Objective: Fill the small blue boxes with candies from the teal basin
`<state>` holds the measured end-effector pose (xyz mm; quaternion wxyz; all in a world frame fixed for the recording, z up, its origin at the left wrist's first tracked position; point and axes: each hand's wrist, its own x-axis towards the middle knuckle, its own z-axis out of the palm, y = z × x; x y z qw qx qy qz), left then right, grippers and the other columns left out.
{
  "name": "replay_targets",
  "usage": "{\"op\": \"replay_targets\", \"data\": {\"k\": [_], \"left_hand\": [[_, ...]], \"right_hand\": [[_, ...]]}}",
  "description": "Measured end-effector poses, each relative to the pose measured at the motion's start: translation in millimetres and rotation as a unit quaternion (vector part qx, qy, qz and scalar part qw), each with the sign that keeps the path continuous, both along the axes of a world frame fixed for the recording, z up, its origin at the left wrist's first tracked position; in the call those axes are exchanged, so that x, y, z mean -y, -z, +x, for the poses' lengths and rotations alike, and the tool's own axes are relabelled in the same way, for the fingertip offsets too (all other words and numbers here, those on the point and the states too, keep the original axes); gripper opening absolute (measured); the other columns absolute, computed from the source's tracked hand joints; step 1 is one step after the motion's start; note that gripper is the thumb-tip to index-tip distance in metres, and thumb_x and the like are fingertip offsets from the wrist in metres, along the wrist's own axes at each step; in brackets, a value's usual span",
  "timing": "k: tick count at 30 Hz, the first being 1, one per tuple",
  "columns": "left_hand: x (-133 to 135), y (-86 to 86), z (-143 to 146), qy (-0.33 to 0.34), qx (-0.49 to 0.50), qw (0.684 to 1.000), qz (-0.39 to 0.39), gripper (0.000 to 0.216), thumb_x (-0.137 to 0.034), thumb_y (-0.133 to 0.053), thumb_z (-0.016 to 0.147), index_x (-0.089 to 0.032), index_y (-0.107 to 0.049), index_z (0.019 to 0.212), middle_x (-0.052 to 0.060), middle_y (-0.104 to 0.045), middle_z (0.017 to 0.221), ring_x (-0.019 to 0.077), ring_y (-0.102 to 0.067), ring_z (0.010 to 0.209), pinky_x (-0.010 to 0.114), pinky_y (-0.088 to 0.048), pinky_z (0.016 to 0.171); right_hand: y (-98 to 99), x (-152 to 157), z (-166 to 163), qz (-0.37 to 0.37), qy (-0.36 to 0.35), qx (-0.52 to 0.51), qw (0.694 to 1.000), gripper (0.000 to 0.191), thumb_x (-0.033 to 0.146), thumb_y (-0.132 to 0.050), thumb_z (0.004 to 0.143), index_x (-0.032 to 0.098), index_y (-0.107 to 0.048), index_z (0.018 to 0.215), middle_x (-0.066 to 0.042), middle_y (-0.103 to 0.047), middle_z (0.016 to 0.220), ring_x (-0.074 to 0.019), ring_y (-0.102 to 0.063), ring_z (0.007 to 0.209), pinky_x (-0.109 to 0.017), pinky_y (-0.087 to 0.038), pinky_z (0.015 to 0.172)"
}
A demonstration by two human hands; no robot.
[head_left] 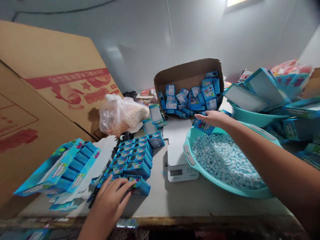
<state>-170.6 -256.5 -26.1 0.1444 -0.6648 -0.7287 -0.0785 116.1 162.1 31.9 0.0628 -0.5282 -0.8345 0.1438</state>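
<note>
Head view: at the counter's (180,201) front edge, the left hand (110,200) lies, fingers spread, on the rows of blue boxes (132,156); the right hand (212,117) pinches a small blue box (203,126) over the teal basin's (189,156) far rim.

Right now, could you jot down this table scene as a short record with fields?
Left hand: resting on rows of small blue cardboard boxes
Right hand: holding one small blue box over the teal plastic basin's far rim
Basin contents: pale blue tablets
Between them: white digital scale
Behind: brown cardboard carton of loose blue boxes
</note>
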Motion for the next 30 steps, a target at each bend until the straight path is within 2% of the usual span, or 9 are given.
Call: {"op": "replay_targets", "data": {"k": [9,12,15,17,20,23,25,27,30], "left_hand": [[-12.0,13.6,-8.5,0.055,0.001,0.995,0.085,0.031,-0.024,-0.050,0.093,-0.026,-0.067,0.119,0.006,-0.069,0.100,0.0214,-0.068,0.093,0.042,-0.050,0.104],[-10.9,16.4,-9.3,0.052,0.005,0.994,0.100,0.031,-0.024,-0.052,0.091,-0.025,-0.067,0.118,0.007,-0.068,0.100,0.0230,-0.068,0.094,0.042,-0.052,0.101],[-10.9,16.5,-1.8,0.035,-0.003,0.992,0.124,0.027,-0.023,-0.054,0.089,-0.024,-0.068,0.113,0.010,-0.067,0.106,0.0269,-0.066,0.103,0.047,-0.050,0.104],[-14.0,13.7,10.2,0.029,-0.008,0.986,0.163,0.024,-0.023,-0.056,0.088,-0.024,-0.067,0.109,0.011,-0.066,0.111,0.0287,-0.063,0.111,0.051,-0.046,0.109],[-27.4,4.0,34.9,0.065,-0.003,0.974,0.217,0.024,-0.020,-0.061,0.085,-0.024,-0.064,0.109,0.009,-0.066,0.109,0.0262,-0.063,0.110,0.051,-0.044,0.111],[-52.5,-11.1,54.4,0.083,-0.009,0.972,0.221,0.026,-0.019,-0.061,0.086,-0.022,-0.062,0.112,0.009,-0.067,0.108,0.0245,-0.064,0.107,0.050,-0.042,0.112],[-73.2,-20.4,58.3,0.039,-0.003,0.978,0.207,0.025,-0.025,-0.056,0.090,-0.020,-0.062,0.114,0.011,-0.067,0.111,0.0257,-0.062,0.110,0.050,-0.040,0.112],[-93.3,-24.5,55.5,-0.030,0.018,0.983,0.177,0.034,-0.033,-0.051,0.092,-0.018,-0.062,0.120,0.013,-0.065,0.119,0.0276,-0.059,0.116,0.048,-0.040,0.112],[-115.7,-16.8,48.2,-0.154,0.052,0.985,0.061,0.050,-0.039,-0.053,0.089,-0.015,-0.059,0.133,0.017,-0.055,0.139,0.0319,-0.050,0.131,0.048,-0.037,0.113]], "right_hand": [[-1.2,3.1,1.1,0.002,-0.004,0.009,1.000,0.094,0.091,-0.026,0.078,0.015,-0.067,0.116,-0.020,-0.066,0.124,-0.0407,-0.062,0.110,-0.043,-0.049,0.082],[-2.7,6.1,1.3,0.002,0.002,0.008,1.000,0.093,0.091,-0.027,0.078,0.016,-0.068,0.115,-0.020,-0.067,0.123,-0.0408,-0.062,0.110,-0.043,-0.050,0.082],[-3.8,7.8,1.7,0.002,0.004,0.001,1.000,0.092,0.090,-0.027,0.078,0.016,-0.067,0.116,-0.020,-0.067,0.123,-0.0413,-0.062,0.111,-0.044,-0.050,0.084],[-3.9,7.8,2.2,-0.004,0.001,-0.003,1.000,0.092,0.091,-0.028,0.077,0.017,-0.068,0.115,-0.020,-0.066,0.125,-0.0414,-0.061,0.113,-0.045,-0.049,0.086],[-3.2,6.6,2.9,-0.024,-0.010,-0.004,1.000,0.091,0.090,-0.031,0.077,0.017,-0.068,0.117,-0.019,-0.064,0.129,-0.0403,-0.060,0.115,-0.044,-0.049,0.088],[-1.5,4.7,2.9,-0.038,-0.018,-0.004,0.999,0.088,0.088,-0.033,0.079,0.017,-0.067,0.118,-0.019,-0.065,0.128,-0.0391,-0.061,0.113,-0.044,-0.049,0.088],[-0.4,3.1,3.0,-0.039,-0.024,-0.005,0.999,0.089,0.087,-0.032,0.080,0.016,-0.067,0.119,-0.020,-0.065,0.128,-0.0390,-0.061,0.114,-0.044,-0.049,0.090],[-0.2,1.8,3.5,-0.042,-0.034,-0.006,0.999,0.092,0.088,-0.031,0.080,0.014,-0.064,0.125,-0.020,-0.062,0.134,-0.0389,-0.060,0.118,-0.044,-0.049,0.092],[-3.0,3.2,5.8,-0.048,-0.062,0.004,0.997,0.094,0.088,-0.034,0.080,0.014,-0.061,0.132,-0.020,-0.059,0.138,-0.0377,-0.058,0.123,-0.041,-0.049,0.095]]}}
